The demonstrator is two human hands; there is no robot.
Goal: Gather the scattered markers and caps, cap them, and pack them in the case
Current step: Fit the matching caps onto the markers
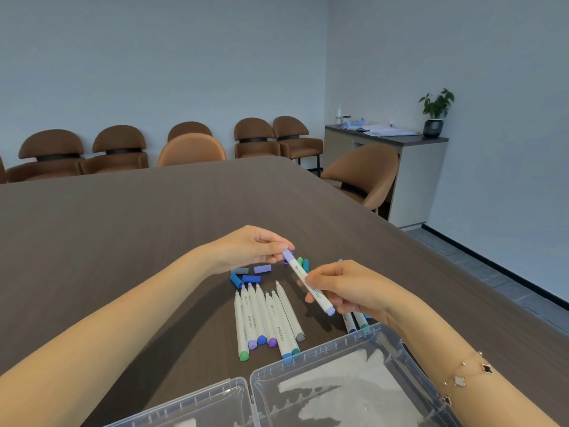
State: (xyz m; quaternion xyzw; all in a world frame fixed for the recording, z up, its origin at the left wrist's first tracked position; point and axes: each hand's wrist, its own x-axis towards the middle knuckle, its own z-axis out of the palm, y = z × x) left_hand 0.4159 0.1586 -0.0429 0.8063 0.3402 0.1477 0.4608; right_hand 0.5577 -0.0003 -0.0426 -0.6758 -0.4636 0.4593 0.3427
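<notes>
— Looking from the near edge, what lies on the dark wooden table (129, 229)?

— Closest is the clear plastic case (311, 392), open, both halves lying flat. No marker can be seen inside it. Just beyond it a row of uncapped markers (264, 318) lies side by side, tips pointing away. Two more markers (354, 322) lie partly hidden under the right wrist.

— And the caps?

— Loose caps (249, 274), blue, grey and purple, lie just beyond the row. Green ones are near them, behind the held marker.

— What are the hands doing?

— The right hand (348, 291) holds a white marker with a lilac end (311, 286) above the table, fingers curled around its barrel. The left hand (252, 246) pinches a lilac cap (288, 254) at the marker's far tip, between thumb and fingers. Whether the cap is fully seated cannot be told. A bracelet (465, 375) is on the right wrist.

— And farther away?

— Brown chairs (123, 149) stand along the pale wall. At the right, a cabinet (409, 167) bears papers and a potted plant (435, 114).
</notes>
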